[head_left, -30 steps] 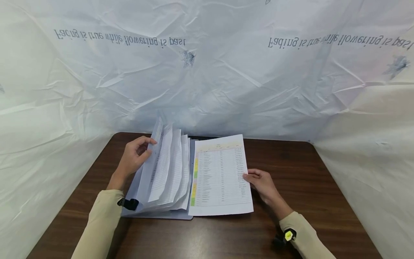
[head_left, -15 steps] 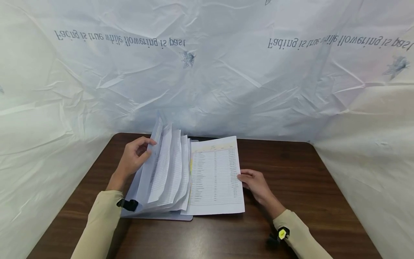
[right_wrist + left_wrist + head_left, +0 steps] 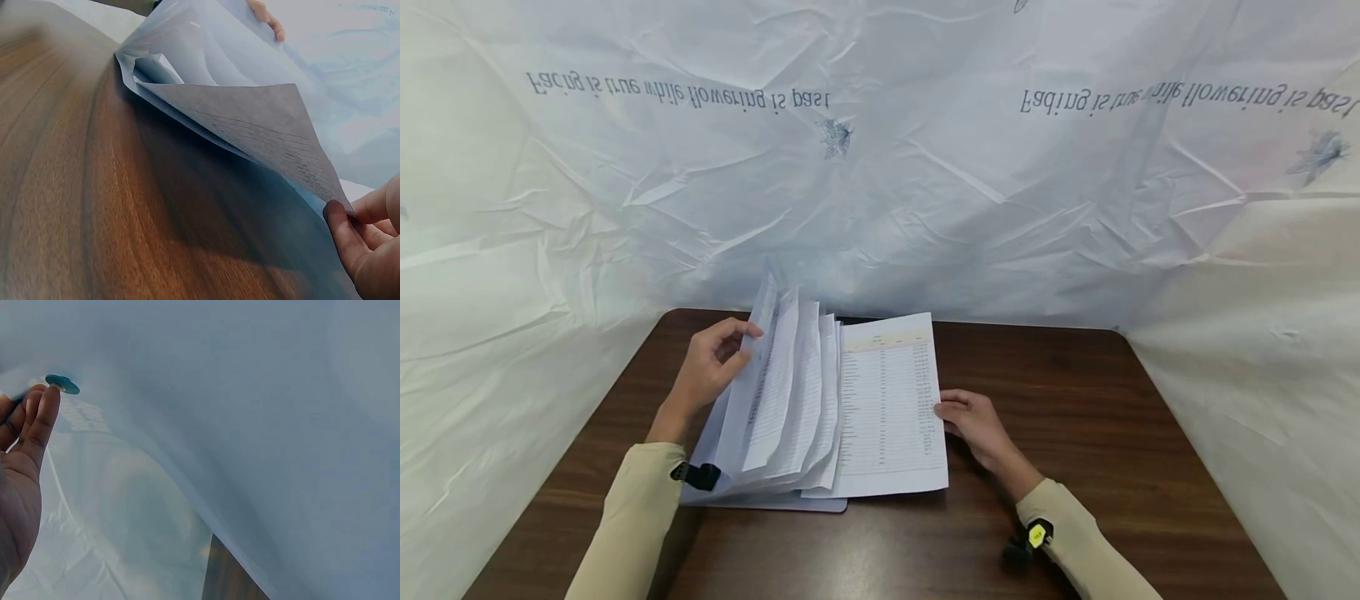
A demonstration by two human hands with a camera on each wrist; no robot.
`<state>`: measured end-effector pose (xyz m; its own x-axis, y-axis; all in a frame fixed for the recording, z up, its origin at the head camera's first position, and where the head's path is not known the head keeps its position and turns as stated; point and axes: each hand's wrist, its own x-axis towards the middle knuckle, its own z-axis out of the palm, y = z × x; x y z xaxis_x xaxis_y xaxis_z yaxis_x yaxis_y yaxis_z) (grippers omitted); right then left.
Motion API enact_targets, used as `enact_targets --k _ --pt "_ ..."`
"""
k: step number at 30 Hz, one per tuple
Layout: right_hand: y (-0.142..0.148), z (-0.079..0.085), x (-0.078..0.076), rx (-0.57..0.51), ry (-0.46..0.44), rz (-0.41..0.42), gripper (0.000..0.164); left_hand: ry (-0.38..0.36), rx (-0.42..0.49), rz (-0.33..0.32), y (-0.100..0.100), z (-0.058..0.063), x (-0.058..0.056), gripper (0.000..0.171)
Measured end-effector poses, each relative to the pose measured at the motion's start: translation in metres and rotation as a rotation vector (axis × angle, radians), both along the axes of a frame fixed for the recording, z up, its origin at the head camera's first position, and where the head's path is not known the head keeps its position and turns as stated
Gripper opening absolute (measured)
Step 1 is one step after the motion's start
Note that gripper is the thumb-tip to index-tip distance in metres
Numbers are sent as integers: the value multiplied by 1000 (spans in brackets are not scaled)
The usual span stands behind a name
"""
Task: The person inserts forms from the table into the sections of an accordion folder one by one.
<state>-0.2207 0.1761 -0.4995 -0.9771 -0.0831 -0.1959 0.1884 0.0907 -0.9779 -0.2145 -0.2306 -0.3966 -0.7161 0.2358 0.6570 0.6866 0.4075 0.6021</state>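
Observation:
A translucent bluish document folder (image 3: pixel 812 503) lies on the table, spread open, with several printed papers (image 3: pixel 803 379) fanned inside. My left hand (image 3: pixel 703 367) holds its raised left cover (image 3: pixel 742 408) near the top. By those fingertips a teal button (image 3: pixel 63 384) shows in the left wrist view. My right hand (image 3: pixel 976 425) pinches the right edge of a printed sheet (image 3: pixel 891 417) between thumb and fingers. The sheet's left edge is hidden behind the fanned papers. From the right wrist view, this sheet (image 3: pixel 269 122) tilts up at the folder's opening.
The dark wood table (image 3: pixel 1060 375) extends around the folder. White plastic sheeting (image 3: pixel 910 208) with mirrored print hangs behind the table and along both sides. Each wrist carries a black strap-on device, such as the left one (image 3: pixel 697 476).
My right hand has moved left with the printed sheet, and the sheet's colored left margin has slid out of sight behind the fanned papers. The left hand and the cover stay put.

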Motion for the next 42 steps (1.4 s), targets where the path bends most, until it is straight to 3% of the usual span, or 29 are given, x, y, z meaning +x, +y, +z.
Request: enact_targets --k 27,42 --pt "-41 1 -6 -90 19 86 28 -2 2 5 0 -2 -1 23" --pt "-45 -4 -12 -66 6 18 27 0 -2 11 -2 -1 -1 22"
